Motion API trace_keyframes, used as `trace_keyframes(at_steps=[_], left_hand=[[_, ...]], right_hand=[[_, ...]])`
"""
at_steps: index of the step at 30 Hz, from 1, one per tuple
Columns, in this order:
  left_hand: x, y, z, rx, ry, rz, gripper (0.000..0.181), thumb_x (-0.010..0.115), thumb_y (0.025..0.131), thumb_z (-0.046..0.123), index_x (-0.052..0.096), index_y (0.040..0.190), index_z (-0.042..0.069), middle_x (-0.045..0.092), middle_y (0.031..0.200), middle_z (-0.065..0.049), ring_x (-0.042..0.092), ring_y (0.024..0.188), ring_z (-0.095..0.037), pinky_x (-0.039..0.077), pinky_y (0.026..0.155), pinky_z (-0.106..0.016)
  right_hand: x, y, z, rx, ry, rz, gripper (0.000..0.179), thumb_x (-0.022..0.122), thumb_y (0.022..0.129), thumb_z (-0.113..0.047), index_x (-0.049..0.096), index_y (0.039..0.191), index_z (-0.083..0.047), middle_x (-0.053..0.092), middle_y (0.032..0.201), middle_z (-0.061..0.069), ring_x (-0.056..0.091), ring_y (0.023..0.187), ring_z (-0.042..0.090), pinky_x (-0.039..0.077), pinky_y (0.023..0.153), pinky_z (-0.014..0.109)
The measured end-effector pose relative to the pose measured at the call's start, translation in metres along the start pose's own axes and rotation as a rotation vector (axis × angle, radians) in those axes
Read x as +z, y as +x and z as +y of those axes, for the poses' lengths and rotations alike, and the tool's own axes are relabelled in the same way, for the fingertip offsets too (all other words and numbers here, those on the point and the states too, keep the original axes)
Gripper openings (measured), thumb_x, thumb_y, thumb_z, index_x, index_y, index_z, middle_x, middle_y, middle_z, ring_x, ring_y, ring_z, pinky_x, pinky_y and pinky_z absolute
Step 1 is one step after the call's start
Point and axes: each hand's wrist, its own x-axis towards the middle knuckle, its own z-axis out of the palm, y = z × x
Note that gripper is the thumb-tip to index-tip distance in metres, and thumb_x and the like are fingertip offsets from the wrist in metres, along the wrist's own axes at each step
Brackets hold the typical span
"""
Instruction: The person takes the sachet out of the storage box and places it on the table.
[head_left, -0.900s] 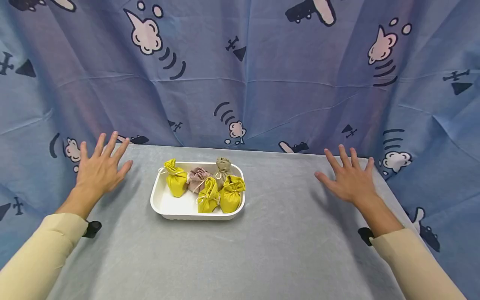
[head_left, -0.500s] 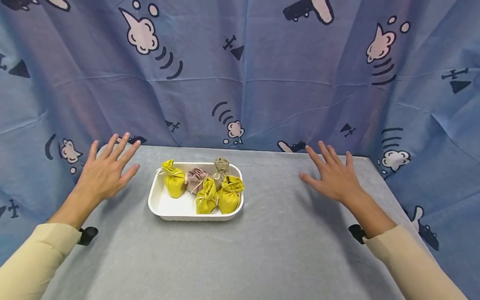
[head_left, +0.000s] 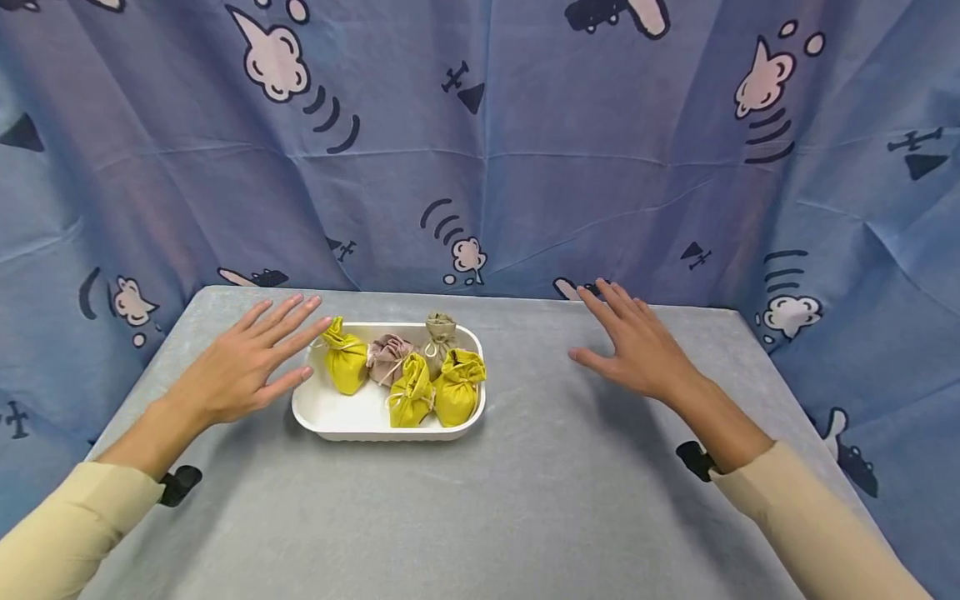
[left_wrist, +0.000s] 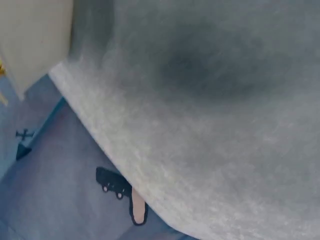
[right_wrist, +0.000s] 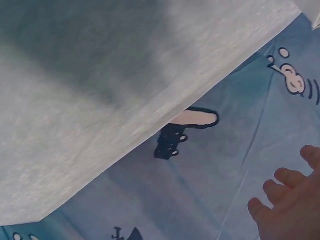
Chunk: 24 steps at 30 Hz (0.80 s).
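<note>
A white tray (head_left: 337, 411) on the table holds several small drawstring pouches. They are a yellow pouch (head_left: 347, 367) at the left, a mauve pouch (head_left: 387, 358), a khaki pouch (head_left: 440, 335) at the back, and a front yellow pouch (head_left: 410, 400) beside another yellow pouch (head_left: 459, 396) at the right. My left hand (head_left: 243, 367) hovers at the tray's left end with fingers straight, its fingertips overlapping the left pouch in the head view. To the right of the tray, well apart from it, my right hand (head_left: 633, 346) is held over the table, fingers extended and holding nothing.
The grey table (head_left: 480, 517) ends at the back against a blue patterned curtain (head_left: 585, 192), which also hangs at both sides. A black wrist device (head_left: 180, 486) sits under the left cuff and another wrist device (head_left: 695, 460) under the right.
My left hand has moved right, from beside the tray to its left end. My right hand has moved left, nearer the tray. The pouches have stayed in place in the tray.
</note>
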Motion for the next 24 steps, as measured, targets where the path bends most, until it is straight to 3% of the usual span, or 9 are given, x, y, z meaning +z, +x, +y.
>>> trace_keyframes(at_steps=[5, 8, 14, 19, 24], left_hand=[[0.01, -0.006, 0.005, 0.075, -0.016, -0.01, 0.063, 0.039, 0.103, 0.051, 0.035, 0.156, 0.017, 0.028, 0.162, -0.008, 0.025, 0.149, -0.028, 0.014, 0.122, -0.046], [0.014, -0.011, 0.007, 0.1, -0.02, -0.022, 0.064, 0.04, 0.103, 0.051, 0.038, 0.155, 0.015, 0.032, 0.161, -0.01, 0.028, 0.148, -0.029, 0.013, 0.123, -0.044], [0.017, -0.018, 0.008, 0.124, -0.02, -0.043, 0.065, 0.043, 0.102, 0.051, 0.04, 0.153, 0.011, 0.035, 0.16, -0.009, 0.032, 0.146, -0.03, 0.015, 0.122, -0.045], [0.018, -0.021, 0.008, 0.147, -0.017, -0.046, 0.065, 0.043, 0.102, 0.051, 0.04, 0.153, 0.012, 0.035, 0.159, -0.008, 0.031, 0.146, -0.029, 0.014, 0.122, -0.045], [0.018, -0.025, 0.009, 0.145, -0.02, -0.072, 0.065, 0.047, 0.101, 0.051, 0.043, 0.152, 0.012, 0.04, 0.156, -0.009, 0.037, 0.143, -0.03, 0.007, 0.124, -0.039]], right_hand=[[-0.003, 0.006, -0.012, -0.03, 0.036, -0.028, 0.093, 0.067, 0.089, -0.056, 0.015, 0.161, -0.03, 0.017, 0.164, 0.017, 0.015, 0.15, 0.038, 0.015, 0.116, 0.065], [-0.004, 0.008, -0.02, -0.043, 0.063, -0.045, 0.095, 0.068, 0.087, -0.059, 0.016, 0.161, -0.029, 0.015, 0.166, 0.011, 0.018, 0.15, 0.035, 0.017, 0.116, 0.065], [-0.007, 0.013, -0.036, -0.046, 0.193, -0.099, 0.097, 0.07, 0.084, -0.061, 0.019, 0.16, -0.029, 0.011, 0.167, 0.003, 0.021, 0.15, 0.033, 0.029, 0.11, 0.067], [-0.007, 0.016, -0.045, -0.037, 0.266, -0.129, 0.098, 0.07, 0.083, -0.064, 0.02, 0.16, -0.03, 0.017, 0.166, 0.002, 0.018, 0.151, 0.03, 0.029, 0.11, 0.068], [-0.004, 0.019, -0.051, -0.062, 0.311, -0.139, 0.096, 0.072, 0.083, -0.06, 0.023, 0.16, -0.028, 0.024, 0.164, 0.004, 0.027, 0.148, 0.031, 0.031, 0.111, 0.063]])
